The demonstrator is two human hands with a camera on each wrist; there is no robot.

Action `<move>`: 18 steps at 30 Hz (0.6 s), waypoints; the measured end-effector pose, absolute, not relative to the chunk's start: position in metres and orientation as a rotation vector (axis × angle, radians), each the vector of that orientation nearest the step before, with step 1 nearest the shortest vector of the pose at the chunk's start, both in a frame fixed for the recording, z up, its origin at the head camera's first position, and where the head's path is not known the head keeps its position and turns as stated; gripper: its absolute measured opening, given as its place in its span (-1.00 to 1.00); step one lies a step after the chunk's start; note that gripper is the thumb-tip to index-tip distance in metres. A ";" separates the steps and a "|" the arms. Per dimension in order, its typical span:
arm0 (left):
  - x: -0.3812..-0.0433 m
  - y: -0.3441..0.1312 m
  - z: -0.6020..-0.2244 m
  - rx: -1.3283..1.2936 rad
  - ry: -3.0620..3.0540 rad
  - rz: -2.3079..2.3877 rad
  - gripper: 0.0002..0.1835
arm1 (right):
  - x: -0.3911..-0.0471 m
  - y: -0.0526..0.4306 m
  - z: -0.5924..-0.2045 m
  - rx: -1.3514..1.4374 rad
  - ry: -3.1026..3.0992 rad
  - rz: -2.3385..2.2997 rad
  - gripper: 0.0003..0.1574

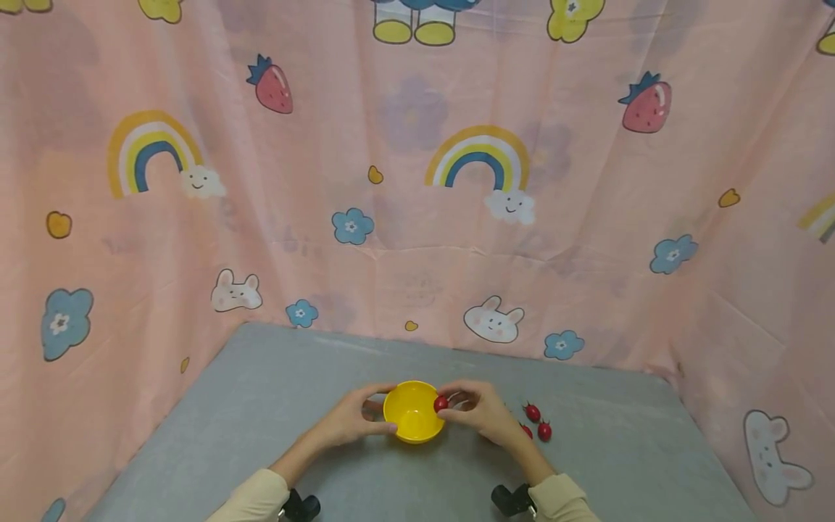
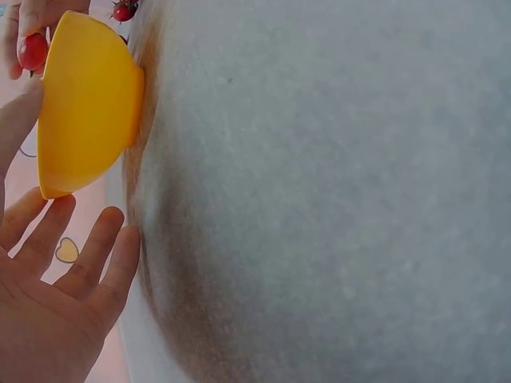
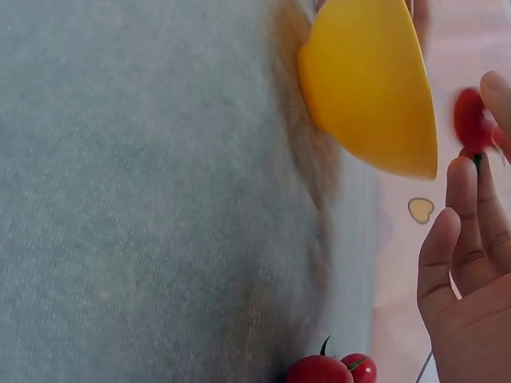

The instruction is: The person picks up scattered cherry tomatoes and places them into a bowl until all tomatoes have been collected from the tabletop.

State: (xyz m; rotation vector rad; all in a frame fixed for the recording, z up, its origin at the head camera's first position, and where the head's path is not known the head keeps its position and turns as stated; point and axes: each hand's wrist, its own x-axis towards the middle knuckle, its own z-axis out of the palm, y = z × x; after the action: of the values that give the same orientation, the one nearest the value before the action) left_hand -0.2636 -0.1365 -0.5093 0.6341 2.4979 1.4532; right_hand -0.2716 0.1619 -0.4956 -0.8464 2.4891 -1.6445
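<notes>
A yellow bowl [image 1: 414, 419] stands upright on the grey table in front of me. My left hand [image 1: 347, 419] holds its left side, thumb and fingertips spread along the rim. At the opposite side, my right hand [image 1: 483, 413] pinches a red cherry tomato [image 1: 441, 404] just over the rim. From the right wrist, that tomato [image 3: 471, 120] shows a green stem below it, and another bit of red appears beside the thumb. No tomato shows inside the bowl in the head view.
Several loose cherry tomatoes [image 1: 544, 431] lie right of my right hand, one partly hidden by the wrist. The grey tabletop [image 1: 280, 377] ends at a pink patterned curtain [image 1: 404, 283] behind and at the sides.
</notes>
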 end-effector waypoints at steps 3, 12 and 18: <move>-0.263 -0.136 -0.508 0.647 2.489 1.463 -0.26 | -0.272 0.163 -0.496 -0.830 2.488 -1.638 -0.65; -0.263 -0.136 -0.506 0.669 2.469 1.483 -0.27 | -0.271 0.186 -0.491 -0.797 2.502 -1.661 -0.62; -0.263 -0.137 -0.507 0.659 2.475 1.468 -0.27 | -0.268 0.213 -0.491 -0.741 2.525 -1.671 -0.59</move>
State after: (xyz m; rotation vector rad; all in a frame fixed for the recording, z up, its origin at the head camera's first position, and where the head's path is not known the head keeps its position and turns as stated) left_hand -0.2634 -0.1367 -0.5073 0.6593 2.4745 1.4683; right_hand -0.2678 0.2128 -0.4908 -0.7414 2.5253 -1.6705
